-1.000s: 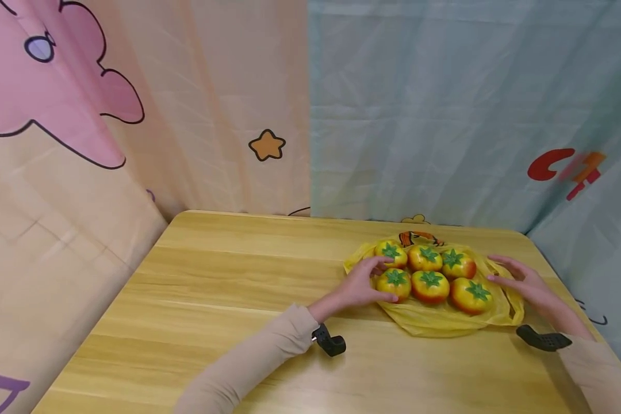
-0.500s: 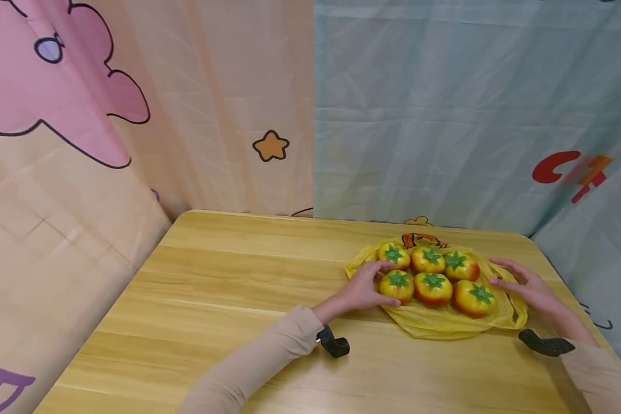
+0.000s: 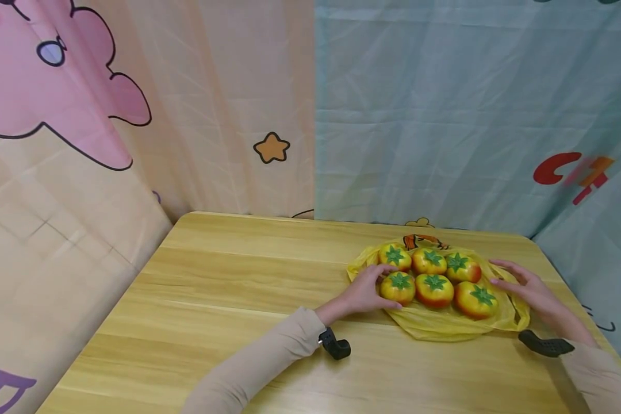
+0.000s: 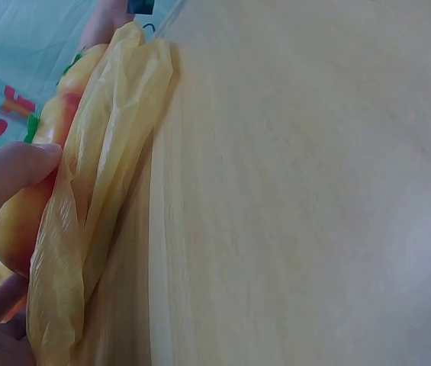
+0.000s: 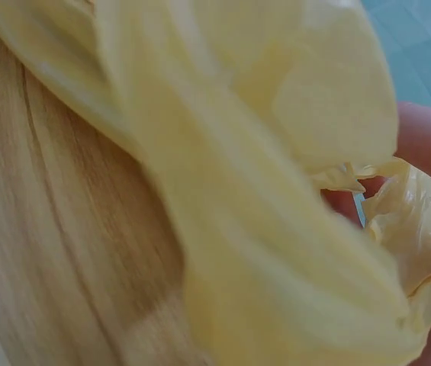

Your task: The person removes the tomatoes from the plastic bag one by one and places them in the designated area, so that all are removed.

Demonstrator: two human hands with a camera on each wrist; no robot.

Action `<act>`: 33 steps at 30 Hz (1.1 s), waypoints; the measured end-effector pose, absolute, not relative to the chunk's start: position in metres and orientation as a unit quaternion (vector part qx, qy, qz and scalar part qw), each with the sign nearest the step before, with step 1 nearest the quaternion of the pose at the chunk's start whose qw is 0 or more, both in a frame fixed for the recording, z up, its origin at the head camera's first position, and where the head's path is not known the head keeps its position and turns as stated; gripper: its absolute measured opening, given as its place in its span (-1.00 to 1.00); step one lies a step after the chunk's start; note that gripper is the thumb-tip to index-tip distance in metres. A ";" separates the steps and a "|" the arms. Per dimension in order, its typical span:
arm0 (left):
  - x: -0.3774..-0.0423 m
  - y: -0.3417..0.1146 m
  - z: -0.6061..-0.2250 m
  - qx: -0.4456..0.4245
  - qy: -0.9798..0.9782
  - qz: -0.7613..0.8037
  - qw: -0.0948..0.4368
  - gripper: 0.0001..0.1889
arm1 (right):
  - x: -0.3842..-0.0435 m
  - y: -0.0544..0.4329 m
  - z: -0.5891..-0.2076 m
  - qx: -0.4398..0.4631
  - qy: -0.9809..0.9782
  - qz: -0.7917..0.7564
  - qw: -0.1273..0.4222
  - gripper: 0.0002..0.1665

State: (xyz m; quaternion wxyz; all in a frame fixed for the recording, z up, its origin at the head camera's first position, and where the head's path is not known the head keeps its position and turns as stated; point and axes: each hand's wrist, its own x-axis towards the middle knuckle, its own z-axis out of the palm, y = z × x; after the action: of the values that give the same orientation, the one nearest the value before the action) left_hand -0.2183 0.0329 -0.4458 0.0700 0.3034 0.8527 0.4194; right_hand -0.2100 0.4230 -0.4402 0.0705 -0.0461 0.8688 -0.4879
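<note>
a: what lies closest?

b: a beige sleeve (image 3: 259, 356) crosses the table (image 3: 238, 276) from the near side to the left hand (image 3: 364, 292), whose thumb and fingers curl around the left fruit (image 3: 398, 289) of the near row, on a yellow bag (image 3: 437, 330).

a: and beyond?

b: the middle fruit (image 3: 434, 292) and right fruit (image 3: 473, 302) complete the near row; three more form the far row (image 3: 428, 262). all six rest on the spread plastic, green tops showing. at the bag's right end is the right hand (image 3: 535, 291), thumb and forefinger apart, plastic about them in the wrist view; whether they pinch it, one cannot tell. behind hangs a curtain (image 3: 419, 115).

a: which step is this?

b: it reads as ordering fruit on the bag, two rows of three all but squared, the left fruit being trued up.

a: and the next move?

b: it would call for the left fingers to loosen without nudging the neighbour in the far row, and for the bag to lie steady; round fruit on slick film could roll.

a: what differs from half a second ago?

b: hardly anything. the head view has slipped a touch; both hands and all six fruit keep their places.
</note>
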 end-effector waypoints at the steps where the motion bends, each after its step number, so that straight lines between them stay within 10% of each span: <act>1: -0.219 0.033 -0.446 0.304 0.852 0.421 0.070 -0.24 | -0.210 0.423 -0.440 -0.045 0.871 -0.484 0.071 -0.27; 33: -0.217 0.032 -0.442 0.300 0.852 0.425 0.062 -0.28 | -0.210 0.422 -0.444 -0.044 0.861 -0.501 0.070 -0.32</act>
State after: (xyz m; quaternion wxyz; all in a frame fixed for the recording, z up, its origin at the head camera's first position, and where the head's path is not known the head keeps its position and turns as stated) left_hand -0.2167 0.0322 -0.4416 0.0617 0.2998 0.8516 0.4255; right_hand -0.2095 0.4220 -0.4440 0.0704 -0.0439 0.8614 -0.5012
